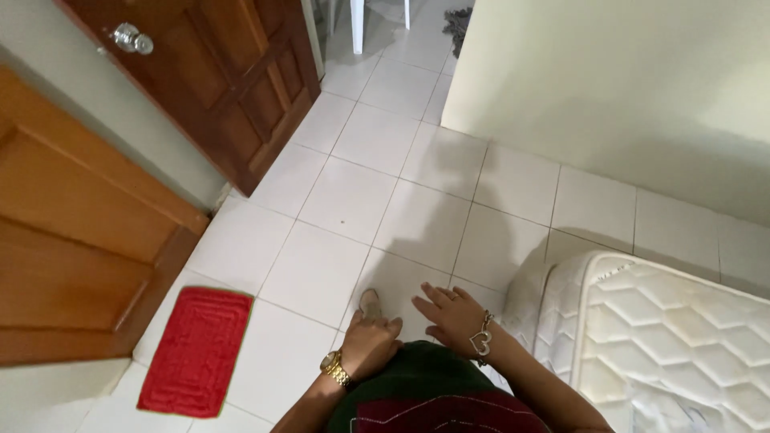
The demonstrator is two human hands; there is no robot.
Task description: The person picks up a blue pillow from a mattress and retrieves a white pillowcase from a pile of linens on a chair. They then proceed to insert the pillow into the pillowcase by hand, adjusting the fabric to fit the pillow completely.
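Far left: a pale orange-brown panelled wooden door (72, 240) stands swung into the frame, its lower edge above the floor.
Upper left: a darker reddish-brown panelled wooden door (233, 80) with a clear glass-like round knob (131, 38); closed or ajar, cannot tell.
Floor: glossy white square ceramic tiles (345, 200) with thin grey joints; the person's shadow falls across the middle tiles.
Lower left: a small red quilted rectangular floor mat (196, 350) lies flat on the tiles, just beside the paler door's bottom edge, well apart from both hands.
Left hand (370, 343): held low before the body, fingers curled loosely inward, holding nothing that shows; a gold-coloured metal wristwatch (334, 369) sits on the wrist. A foot in a beige shoe (370, 303) shows just above it.
Clothing: dark green and maroon garment (433, 397) at the bottom edge, under both forearms.
Right hand (451, 315): open and flat, fingers spread forward, empty; a ring shows on one finger and a silver chain bracelet with a heart-shaped charm (483, 341) hangs at the wrist.
Right: a white quilted mattress (674, 337) with a hexagon stitch pattern lies low on the floor, its rounded corner near the right hand, not touching.
Upper right: plain cream painted wall (626, 88) meeting the tiles.
Top centre: white chair legs (358, 20), partly cut off.
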